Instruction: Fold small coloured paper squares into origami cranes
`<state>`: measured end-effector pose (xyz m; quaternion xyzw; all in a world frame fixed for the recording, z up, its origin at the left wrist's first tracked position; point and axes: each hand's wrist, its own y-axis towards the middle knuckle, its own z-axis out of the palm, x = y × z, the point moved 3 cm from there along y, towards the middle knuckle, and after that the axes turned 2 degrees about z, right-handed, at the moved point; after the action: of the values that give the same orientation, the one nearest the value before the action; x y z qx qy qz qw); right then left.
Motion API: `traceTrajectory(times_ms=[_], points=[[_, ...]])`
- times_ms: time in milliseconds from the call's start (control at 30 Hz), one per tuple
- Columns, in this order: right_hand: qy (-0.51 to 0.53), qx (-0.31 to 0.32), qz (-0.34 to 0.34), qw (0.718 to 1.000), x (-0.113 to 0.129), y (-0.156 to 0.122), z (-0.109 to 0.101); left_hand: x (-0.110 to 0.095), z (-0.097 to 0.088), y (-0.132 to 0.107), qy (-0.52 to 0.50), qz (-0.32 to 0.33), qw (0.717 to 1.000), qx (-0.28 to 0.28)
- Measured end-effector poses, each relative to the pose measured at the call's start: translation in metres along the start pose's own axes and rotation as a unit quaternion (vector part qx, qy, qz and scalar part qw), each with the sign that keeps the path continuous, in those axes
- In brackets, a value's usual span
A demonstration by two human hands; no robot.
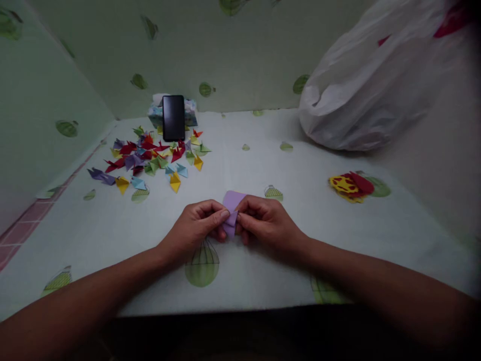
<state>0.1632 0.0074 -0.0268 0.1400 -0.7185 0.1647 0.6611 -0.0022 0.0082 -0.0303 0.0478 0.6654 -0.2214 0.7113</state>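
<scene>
A piece of purple paper [233,200], partly folded, is held between my two hands above the front middle of the table. My left hand [203,219] pinches its left edge between thumb and fingers. From the other side my right hand [266,220] grips it too, thumb close to a small folded flap. The fingers cover much of the paper, so its full shape is hidden. Beyond my hands on the left lies a pile of folded paper cranes [150,159] in red, purple, yellow, green, blue and orange.
A black phone [173,118] leans upright against a tissue box [191,111] behind the cranes. On the right lie yellow and red cut-out pieces [349,185]. A large white plastic bag [349,100] stands at the back right. The table's front edge [233,312] runs below my forearms.
</scene>
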Motion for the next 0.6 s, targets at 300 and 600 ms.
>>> traceTrajectory(times_ms=[300, 600], points=[[0.079, 0.039, 0.041, 0.995, -0.001, 0.0005, 0.0032, -0.0026, 0.0005, -0.0067, 0.093, 0.048, 0.994, -0.041], [0.042, 0.054, 0.029, 0.997, 0.0018, -0.0001, 0.0022, -0.002, 0.0023, -0.0088, 0.116, 0.054, 0.99, -0.054]])
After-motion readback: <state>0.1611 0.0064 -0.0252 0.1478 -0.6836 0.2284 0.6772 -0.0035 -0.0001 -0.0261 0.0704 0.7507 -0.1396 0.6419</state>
